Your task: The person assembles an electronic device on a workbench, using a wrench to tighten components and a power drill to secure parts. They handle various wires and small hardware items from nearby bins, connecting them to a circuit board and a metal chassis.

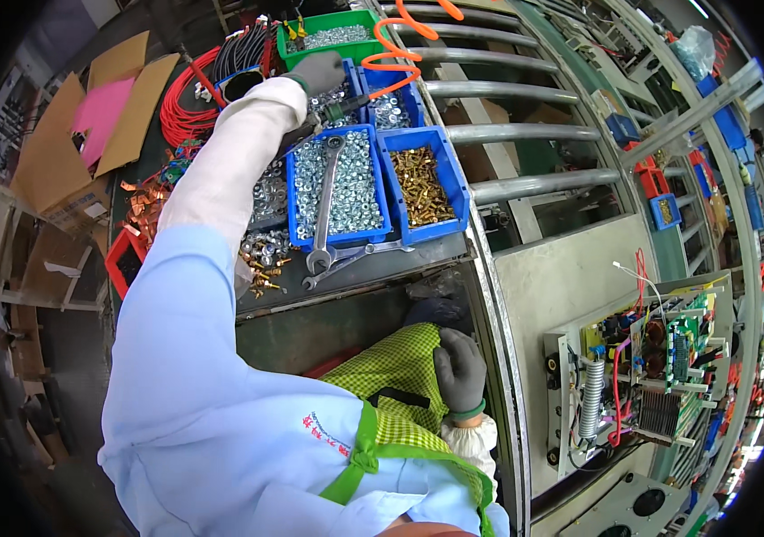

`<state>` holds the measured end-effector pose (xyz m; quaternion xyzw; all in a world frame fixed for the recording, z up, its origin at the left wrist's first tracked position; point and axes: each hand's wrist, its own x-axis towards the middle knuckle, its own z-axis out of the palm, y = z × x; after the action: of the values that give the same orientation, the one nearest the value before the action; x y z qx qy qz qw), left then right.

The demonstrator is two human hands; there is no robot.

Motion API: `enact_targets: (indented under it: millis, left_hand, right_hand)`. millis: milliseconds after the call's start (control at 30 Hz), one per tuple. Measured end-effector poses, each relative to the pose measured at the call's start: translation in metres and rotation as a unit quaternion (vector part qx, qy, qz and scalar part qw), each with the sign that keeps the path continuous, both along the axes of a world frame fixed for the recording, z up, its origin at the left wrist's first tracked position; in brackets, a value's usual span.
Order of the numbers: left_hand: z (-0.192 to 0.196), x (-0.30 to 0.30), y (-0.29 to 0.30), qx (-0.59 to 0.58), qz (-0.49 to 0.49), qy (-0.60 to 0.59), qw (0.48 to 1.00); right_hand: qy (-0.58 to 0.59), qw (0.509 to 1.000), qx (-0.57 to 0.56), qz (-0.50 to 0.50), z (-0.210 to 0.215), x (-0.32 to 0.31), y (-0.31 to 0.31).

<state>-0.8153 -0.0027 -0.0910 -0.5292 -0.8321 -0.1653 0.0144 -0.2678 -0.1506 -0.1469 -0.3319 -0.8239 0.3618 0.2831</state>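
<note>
My left hand [317, 73], in a grey glove, reaches over the far bins beside the green bin [371, 45] of small metal parts. Its fingers are hidden, so whether it holds anything does not show. Just below it, a dark tool with a green band [339, 109] lies across the bins, near the end of an orange coiled hose [391, 55]. Down by my checked apron [400, 362], my right hand [460, 369], also gloved, rests with curled fingers and nothing visible in them. A wrench [328, 201] lies on the blue bin of silvery nuts [359, 170].
Brass bolts [419, 183] fill the blue bin alongside; another wrench [346, 259] lies at the bench edge. Left are red cable coils [183, 107] and an open cardboard box [68, 170]. Metal rollers [534, 132] run to the right, with an open electronic unit [641, 367] nearer.
</note>
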Motion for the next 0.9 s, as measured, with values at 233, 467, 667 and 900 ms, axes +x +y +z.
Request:
enact_targets:
  millis: [233, 467, 667, 900]
  left_hand:
    - [0.016, 0.000, 0.033, 0.086, -0.028, -0.496, 0.864]
    - [0.023, 0.064, 0.039, -0.097, -0.020, -0.115, 0.988]
    - [0.093, 0.124, -0.015, -0.154, 0.153, -0.102, 0.971]
    - [0.099, 0.129, -0.002, -0.207, 0.050, -0.070, 0.974]
  right_hand:
    - [-0.005, 1.000, -0.003, -0.018, -0.008, 0.000, -0.005]
    - [0.000, 0.999, -0.035, -0.037, -0.003, -0.009, -0.002]
    - [-0.039, 0.998, -0.040, -0.033, -0.015, -0.002, -0.008]
    - [-0.021, 0.999, -0.032, -0.033, -0.016, -0.005, -0.007]
